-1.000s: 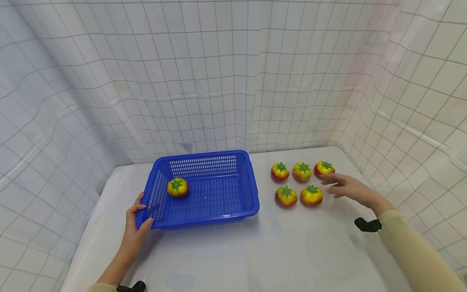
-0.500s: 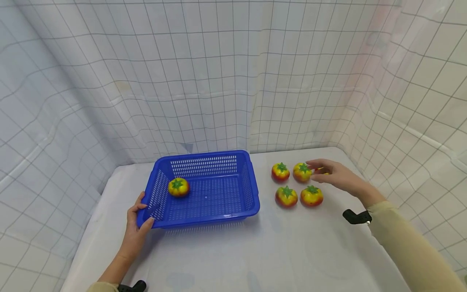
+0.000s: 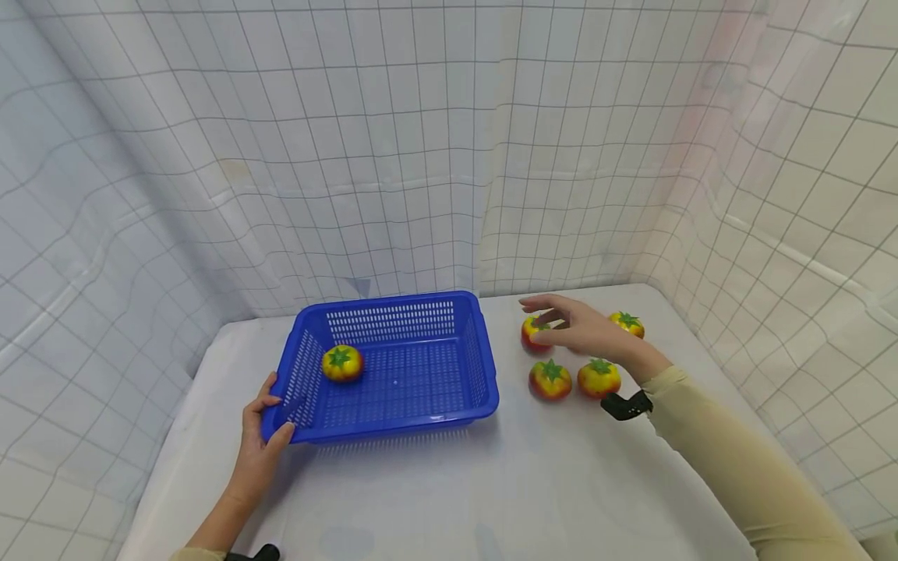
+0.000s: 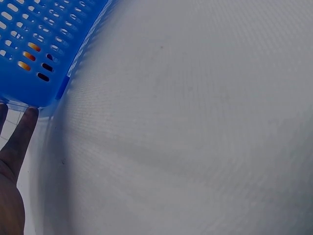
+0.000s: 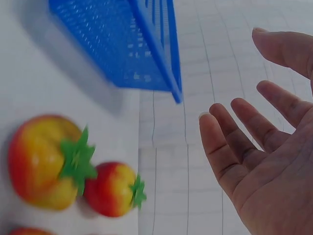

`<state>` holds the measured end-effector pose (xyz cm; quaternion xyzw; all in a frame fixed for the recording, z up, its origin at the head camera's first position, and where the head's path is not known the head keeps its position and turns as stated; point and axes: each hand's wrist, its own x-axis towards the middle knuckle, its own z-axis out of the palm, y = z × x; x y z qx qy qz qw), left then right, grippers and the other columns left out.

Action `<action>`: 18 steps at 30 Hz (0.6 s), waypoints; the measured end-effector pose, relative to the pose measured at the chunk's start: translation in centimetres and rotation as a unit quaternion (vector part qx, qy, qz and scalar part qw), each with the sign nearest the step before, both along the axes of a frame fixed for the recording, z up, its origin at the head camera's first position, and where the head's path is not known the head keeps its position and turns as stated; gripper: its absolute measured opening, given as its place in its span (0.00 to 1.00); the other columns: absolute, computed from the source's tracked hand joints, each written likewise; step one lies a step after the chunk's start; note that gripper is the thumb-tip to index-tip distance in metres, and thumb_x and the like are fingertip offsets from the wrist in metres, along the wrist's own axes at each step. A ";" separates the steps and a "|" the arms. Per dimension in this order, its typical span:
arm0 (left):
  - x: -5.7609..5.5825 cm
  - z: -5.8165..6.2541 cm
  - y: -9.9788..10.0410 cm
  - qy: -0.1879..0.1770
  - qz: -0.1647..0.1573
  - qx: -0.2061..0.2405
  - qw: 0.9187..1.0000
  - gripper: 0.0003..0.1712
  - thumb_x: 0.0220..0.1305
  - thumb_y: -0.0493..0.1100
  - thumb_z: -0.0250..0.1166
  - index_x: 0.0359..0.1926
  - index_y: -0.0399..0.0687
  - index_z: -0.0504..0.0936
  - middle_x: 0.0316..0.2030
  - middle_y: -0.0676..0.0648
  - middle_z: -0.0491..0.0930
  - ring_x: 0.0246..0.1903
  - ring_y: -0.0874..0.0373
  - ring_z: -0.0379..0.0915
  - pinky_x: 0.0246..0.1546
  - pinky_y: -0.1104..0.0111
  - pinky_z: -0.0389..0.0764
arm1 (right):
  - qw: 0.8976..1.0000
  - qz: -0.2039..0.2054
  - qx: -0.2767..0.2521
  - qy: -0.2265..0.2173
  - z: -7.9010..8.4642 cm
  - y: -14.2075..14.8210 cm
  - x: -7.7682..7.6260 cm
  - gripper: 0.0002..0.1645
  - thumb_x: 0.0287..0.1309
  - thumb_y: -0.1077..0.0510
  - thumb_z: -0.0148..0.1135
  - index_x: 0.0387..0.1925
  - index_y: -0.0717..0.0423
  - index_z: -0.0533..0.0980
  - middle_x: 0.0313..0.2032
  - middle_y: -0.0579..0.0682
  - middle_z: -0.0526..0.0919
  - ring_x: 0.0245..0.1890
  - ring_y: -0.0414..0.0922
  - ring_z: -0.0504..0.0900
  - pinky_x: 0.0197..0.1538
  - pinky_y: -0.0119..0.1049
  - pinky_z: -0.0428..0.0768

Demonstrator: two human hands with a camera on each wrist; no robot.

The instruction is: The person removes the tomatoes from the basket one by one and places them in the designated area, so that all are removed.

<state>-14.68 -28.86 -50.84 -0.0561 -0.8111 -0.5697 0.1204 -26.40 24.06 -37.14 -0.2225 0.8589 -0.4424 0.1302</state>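
Observation:
My left hand [image 3: 258, 444] grips the near left corner of a blue plastic basket [image 3: 393, 427], fingers on the side rim and thumb on the front rim. One red-and-yellow tomato [image 3: 342, 364] with a green star-shaped top sits in the basket's left part. My right hand [image 3: 578, 327] hovers above the tomatoes on the right, fingers loosely bent and holding nothing, as the right wrist view also shows. Below its fingertips, partly covered, is the back left tomato [image 3: 533, 336]. Two front tomatoes [image 3: 550, 380] and a back right tomato [image 3: 627, 324] lie around it; the back middle one is hidden by the hand.
A white cloth covers the table [image 3: 435, 491]. White gridded curtains [image 3: 393, 156] hang at the back and on both sides. The basket's right wall [image 3: 486, 362] stands a short way left of the tomatoes.
My right hand has moved left over the back row of tomatoes, from the back right one to the back left one. My left hand and the basket have stayed in place.

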 end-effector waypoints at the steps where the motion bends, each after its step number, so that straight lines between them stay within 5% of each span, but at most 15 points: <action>1: 0.0 0.0 0.0 0.001 0.000 -0.001 1.000 0.25 0.76 0.38 0.53 0.65 0.46 0.51 0.81 0.56 0.39 0.79 0.52 0.36 0.59 0.85 0.60 | 1.000 0.004 0.002 0.001 0.1 -0.7 -0.1 0.37 0.64 0.43 0.69 0.72 0.35 0.67 0.67 0.44 0.73 0.66 0.54 0.74 0.58 0.54 0.79; 11: 0.2 0.1 0.0 -0.003 -0.001 0.008 1.000 0.25 0.76 0.38 0.53 0.65 0.46 0.51 0.81 0.56 0.38 0.79 0.49 0.35 0.58 0.85 0.61 | 0.996 0.084 -0.008 0.020 1.2 -7.3 -1.6 0.44 0.63 0.45 0.70 0.76 0.41 0.62 0.69 0.48 0.71 0.65 0.49 0.73 0.63 0.49 0.75; 18: 0.1 0.0 0.0 0.000 -0.009 0.015 1.000 0.24 0.76 0.37 0.52 0.64 0.46 0.51 0.81 0.55 0.38 0.79 0.51 0.35 0.59 0.86 0.62 | 0.994 0.110 -0.002 0.002 1.7 -11.2 -2.4 0.47 0.59 0.39 0.71 0.76 0.31 0.60 0.68 0.42 0.70 0.65 0.45 0.73 0.63 0.45 0.75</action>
